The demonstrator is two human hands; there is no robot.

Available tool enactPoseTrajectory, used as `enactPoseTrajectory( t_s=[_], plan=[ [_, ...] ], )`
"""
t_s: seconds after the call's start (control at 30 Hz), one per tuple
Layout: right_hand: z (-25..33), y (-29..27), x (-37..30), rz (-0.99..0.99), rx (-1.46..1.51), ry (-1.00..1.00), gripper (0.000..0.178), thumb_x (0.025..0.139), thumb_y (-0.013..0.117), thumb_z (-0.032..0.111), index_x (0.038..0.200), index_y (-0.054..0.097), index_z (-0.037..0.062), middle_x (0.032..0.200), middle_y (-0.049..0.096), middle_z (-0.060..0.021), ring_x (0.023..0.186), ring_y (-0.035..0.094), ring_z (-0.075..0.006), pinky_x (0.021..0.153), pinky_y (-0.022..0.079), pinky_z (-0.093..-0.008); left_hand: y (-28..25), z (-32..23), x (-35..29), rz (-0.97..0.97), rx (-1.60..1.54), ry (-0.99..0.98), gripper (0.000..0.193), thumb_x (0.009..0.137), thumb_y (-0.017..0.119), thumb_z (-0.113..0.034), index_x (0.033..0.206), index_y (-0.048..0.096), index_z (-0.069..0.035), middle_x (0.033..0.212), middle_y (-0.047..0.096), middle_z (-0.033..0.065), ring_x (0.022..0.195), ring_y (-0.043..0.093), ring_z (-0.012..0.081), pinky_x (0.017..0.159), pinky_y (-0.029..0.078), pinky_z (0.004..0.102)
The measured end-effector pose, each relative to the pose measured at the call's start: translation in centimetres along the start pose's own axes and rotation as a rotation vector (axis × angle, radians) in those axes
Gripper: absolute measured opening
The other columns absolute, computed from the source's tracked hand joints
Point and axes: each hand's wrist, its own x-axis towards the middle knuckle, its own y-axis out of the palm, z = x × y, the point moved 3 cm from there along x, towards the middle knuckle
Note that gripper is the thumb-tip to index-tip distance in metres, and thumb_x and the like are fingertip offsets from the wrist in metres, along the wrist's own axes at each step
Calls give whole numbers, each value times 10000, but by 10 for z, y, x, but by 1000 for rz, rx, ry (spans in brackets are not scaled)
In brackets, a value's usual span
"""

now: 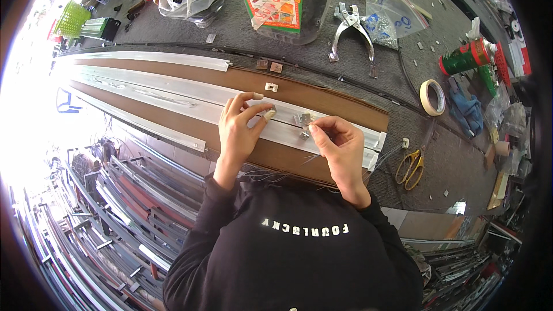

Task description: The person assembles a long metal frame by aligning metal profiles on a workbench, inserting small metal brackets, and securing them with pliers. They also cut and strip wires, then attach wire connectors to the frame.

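Observation:
My left hand (237, 129) hovers over white metal channel strips (190, 102), with pale coverings on some fingertips. Its thumb and forefinger pinch a small grey metal piece (273, 107). Close by on the right, my right hand (341, 148) has thumb and forefinger closed at small metal clips (305, 118); what exactly it grips is partly hidden by the fingers. Another small clip (304, 135) sits just beside its thumb. Beneath the strips lies brown cardboard (337, 101). A small white fitting (271, 87) rests on it, beyond my left hand.
Silver pliers (352, 26), a bag of small parts (389, 14) and a plastic tub (314, 14) stand at the back. Masking tape (432, 98), yellow-handled scissors (410, 170), a blue cloth (465, 108) and a spray can (468, 57) are rightward. Metal profiles (124, 207) fill racks at lower left.

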Motion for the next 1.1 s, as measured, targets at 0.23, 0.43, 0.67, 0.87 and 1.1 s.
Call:
enactPoseTrajectory(
  t_s=[0.23,0.43,0.67,0.87,1.1],
  plan=[
    [14,2,-5,0,-69,-212,62,900,677,-12,962,683,-16,1007,664,-48,685,504,-7,574,365,-161,32,-16,-17,208,-1483,-513,291,930,688,-188,1165,672,-18,1114,636,56,893,591,139,841,491,282],
    [13,6,-6,6,-44,-205,86,910,662,-22,995,671,-25,1094,675,-67,730,534,6,574,368,-144,51,-32,-36,423,-1862,-835,345,1000,588,-318,1221,590,-53,1206,632,56,1060,608,151,970,494,321],
    [6,5,-4,-9,-11,-189,89,923,650,-19,1009,673,-21,1049,697,-40,721,506,20,582,369,-138,54,-33,-37,424,-1808,-824,403,999,580,-345,1263,558,-41,1258,612,68,1165,583,176,1036,452,361],
    [5,2,-4,-2,-105,-181,87,928,645,-20,1012,664,-35,1022,698,-44,750,526,5,622,399,-143,54,-36,-35,391,-1810,-840,353,1001,593,-283,1253,581,-35,1181,621,30,1038,585,127,942,487,301],
    [8,2,-6,-15,-165,-168,65,923,652,-13,982,653,-41,1033,701,-68,747,550,6,607,398,-132,45,-45,-30,283,-1829,-750,299,990,622,-215,1218,625,-20,1096,637,8,928,587,80,883,498,246]
  ],
)
